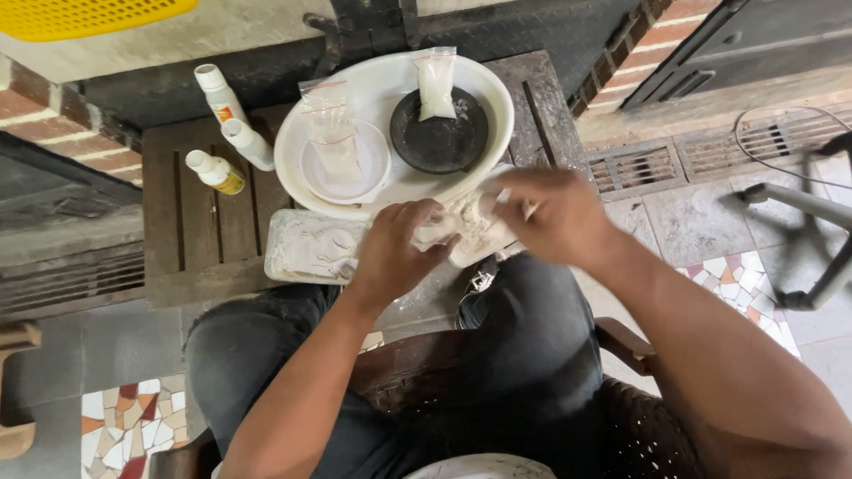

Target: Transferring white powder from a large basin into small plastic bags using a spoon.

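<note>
— Where can we pass on the wooden table (pixel 200 226)?
— At nine o'clock, over bare slats. At twelve, the white basin (pixel 497 98) blocks us; at ten, three white bottles (pixel 232 133); beside them, the dusty tray (pixel 297 248).

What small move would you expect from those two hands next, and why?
Probably another press and fold: the left hand and right hand close around a pale lump of dough above the powdery white tray, and the lump looks rough and crumbly rather than smooth.

White lump (pixel 461 226) mostly hidden by blurred hands (pixel 479 235).
</note>
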